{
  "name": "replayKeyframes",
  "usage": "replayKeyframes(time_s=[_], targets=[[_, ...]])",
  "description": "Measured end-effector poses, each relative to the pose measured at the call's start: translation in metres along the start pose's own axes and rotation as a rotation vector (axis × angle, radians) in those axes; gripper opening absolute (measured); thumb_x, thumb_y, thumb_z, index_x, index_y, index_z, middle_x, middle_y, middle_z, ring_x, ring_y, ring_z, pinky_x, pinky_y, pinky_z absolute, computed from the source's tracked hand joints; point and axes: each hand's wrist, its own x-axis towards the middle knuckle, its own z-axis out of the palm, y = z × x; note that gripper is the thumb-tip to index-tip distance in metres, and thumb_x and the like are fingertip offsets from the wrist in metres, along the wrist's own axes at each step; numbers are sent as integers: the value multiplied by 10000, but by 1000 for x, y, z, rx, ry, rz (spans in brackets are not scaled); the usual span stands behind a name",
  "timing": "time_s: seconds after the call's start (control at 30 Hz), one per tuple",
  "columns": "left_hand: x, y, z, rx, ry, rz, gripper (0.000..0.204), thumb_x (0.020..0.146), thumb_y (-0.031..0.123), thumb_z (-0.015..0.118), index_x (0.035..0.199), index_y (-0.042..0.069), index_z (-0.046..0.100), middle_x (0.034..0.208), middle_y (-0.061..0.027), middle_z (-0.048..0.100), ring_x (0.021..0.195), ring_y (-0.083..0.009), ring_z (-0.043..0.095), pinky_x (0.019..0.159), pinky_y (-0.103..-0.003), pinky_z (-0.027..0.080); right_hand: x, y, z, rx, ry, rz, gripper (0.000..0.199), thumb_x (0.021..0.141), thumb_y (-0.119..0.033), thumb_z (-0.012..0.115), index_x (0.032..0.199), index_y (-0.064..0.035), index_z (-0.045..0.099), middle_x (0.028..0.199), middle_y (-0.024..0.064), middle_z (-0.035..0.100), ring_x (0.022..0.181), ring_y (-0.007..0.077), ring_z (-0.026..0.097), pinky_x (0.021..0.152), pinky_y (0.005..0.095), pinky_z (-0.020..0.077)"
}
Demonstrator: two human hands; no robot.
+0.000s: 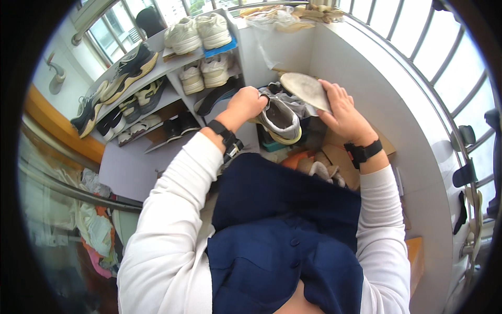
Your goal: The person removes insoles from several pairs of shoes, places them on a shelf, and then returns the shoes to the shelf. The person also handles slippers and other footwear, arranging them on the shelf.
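Note:
My left hand (246,108) has its fingers closed on the upper edge of a light sneaker (283,124). The sneaker's grey-lined opening faces up, and a pale yellowish sole shows at its lower end. To the right, my right hand (345,116) grips a flat, rounded, off-white piece, which looks like a shoe insole (306,90). Its thumb is below the edge and its fingers are along the side. The insole is held apart from the sneaker, slightly above it. Grey cloth (295,104) lies behind the sneaker, partly hidden by it.
A shoe rack (172,65) with several sneakers stands at the left. Below my hands are a cardboard box (342,157) and brownish fabric items (321,168). A low white wall (376,73) with a barred window curves round the right. Plastic bags (274,21) lie on the ledge.

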Motion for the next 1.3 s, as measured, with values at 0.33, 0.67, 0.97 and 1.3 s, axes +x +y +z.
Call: replayKeyframes(time_s=[0.33,0.67,0.97,1.3], targets=[[55,40,128,-147,300,23,345,845,311,508,838,8,672,891,-242,667,858,-440,637,771,-515,511,-30,54,31,-493,-196,389,663,769,-346,753,1312,-50,512,1106,79,566,1114,264,517,906,424,395],[74,48,146,-281,348,272,306,846,272,540,707,6,600,769,-243,635,787,-447,615,697,-518,497,-19,91,97,-574,-43,377,626,754,-285,770,1282,-62,518,1063,73,583,1004,241,579,804,402,422],[88,32,128,-579,-21,496,247,834,184,544,748,-48,553,700,-256,559,646,-402,556,611,-431,457,-2,114,136,-463,177,57,465,758,-221,731,1159,-48,574,981,72,601,898,232,602,741,366,443],[93,35,145,-677,782,392,624,801,449,780,1182,35,510,972,-61,541,897,-189,518,834,-340,446,20,104,133,359,534,352,337,847,-52,603,1171,35,579,1126,198,626,1040,357,609,920,384,471]])
